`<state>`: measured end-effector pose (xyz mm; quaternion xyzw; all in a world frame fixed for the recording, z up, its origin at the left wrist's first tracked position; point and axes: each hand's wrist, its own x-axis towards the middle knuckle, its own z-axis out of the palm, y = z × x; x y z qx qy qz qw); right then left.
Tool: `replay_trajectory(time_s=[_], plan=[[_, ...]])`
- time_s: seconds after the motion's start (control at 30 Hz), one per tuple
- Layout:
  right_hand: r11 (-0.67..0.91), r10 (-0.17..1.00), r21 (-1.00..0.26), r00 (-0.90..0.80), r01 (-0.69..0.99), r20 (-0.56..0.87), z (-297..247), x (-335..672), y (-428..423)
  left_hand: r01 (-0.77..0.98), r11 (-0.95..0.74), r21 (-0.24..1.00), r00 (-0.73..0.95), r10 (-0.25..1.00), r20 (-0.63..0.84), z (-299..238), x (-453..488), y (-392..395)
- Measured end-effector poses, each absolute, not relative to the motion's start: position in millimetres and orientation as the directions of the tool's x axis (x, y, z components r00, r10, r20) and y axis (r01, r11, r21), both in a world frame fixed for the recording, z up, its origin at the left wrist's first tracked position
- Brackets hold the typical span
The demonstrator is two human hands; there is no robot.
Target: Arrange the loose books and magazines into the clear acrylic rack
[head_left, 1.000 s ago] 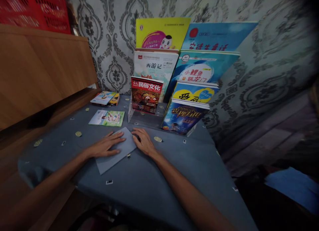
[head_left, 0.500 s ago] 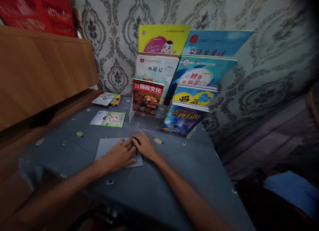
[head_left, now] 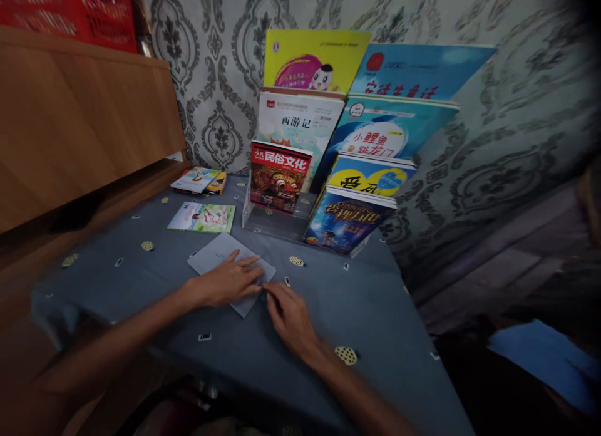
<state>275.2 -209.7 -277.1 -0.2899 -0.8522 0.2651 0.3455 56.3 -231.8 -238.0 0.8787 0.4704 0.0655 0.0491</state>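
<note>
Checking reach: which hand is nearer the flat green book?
Left. The left hand is in front of the green book; the right hand is farther away, to the book's front-right.

L hand (head_left: 230,280), R hand (head_left: 292,318) bare

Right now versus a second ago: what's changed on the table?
The grey sheet has turned clockwise as seen here. The left hand, flat on it, moved rightward; the right hand, fingertips at its edge, came nearer the person. No clear grasp or release shows. Standing books and the green-edged booklet stayed put.
</note>
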Motion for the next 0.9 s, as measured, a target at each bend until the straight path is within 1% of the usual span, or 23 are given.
replay_trajectory(time_s=[0.1, 0.2, 0.3, 0.37, 0.53, 0.7, 0.83, 0.9], plan=[[0.706, 0.688, -0.599, -0.567, 0.378, 0.453, -276.8, 268.8, -199.6, 0.829, -0.533, 0.171, 0.527, 0.846, 0.081, -241.6, 53.6, -234.8], [0.697, 0.71, -0.529, -0.564, 0.483, 0.421, -281.4, 261.3, -184.8, 0.84, -0.512, 0.176, 0.51, 0.858, 0.06, -248.0, 53.1, -240.4], [0.71, 0.694, -0.5, -0.614, 0.496, 0.376, -284.7, 259.5, -182.0, 0.84, -0.505, 0.199, 0.509, 0.86, 0.035, -255.1, 54.3, -245.9], [0.72, 0.682, -0.494, -0.627, 0.487, 0.377, -284.1, 262.4, -187.7, 0.83, -0.509, 0.228, 0.515, 0.856, 0.036, -258.6, 55.5, -249.0], [0.718, 0.695, -0.428, -0.591, 0.549, 0.409, -280.8, 279.4, -213.3, 0.772, -0.53, 0.349, 0.545, 0.836, 0.064, -258.6, 58.9, -251.9], [0.703, 0.71, -0.364, -0.567, 0.611, 0.418, -287.5, 298.6, -240.4, 0.638, -0.595, 0.489, 0.616, 0.775, 0.139, -253.3, 61.4, -242.0], [0.68, 0.729, -0.339, -0.548, 0.65, 0.411, -295.3, 306.6, -259.4, 0.538, -0.599, 0.593, 0.63, 0.753, 0.189, -252.6, 66.7, -225.5], [0.668, 0.738, -0.334, -0.533, 0.665, 0.415, -296.3, 307.6, -267.4, 0.494, -0.604, 0.625, 0.642, 0.739, 0.206, -252.6, 70.6, -216.6]])
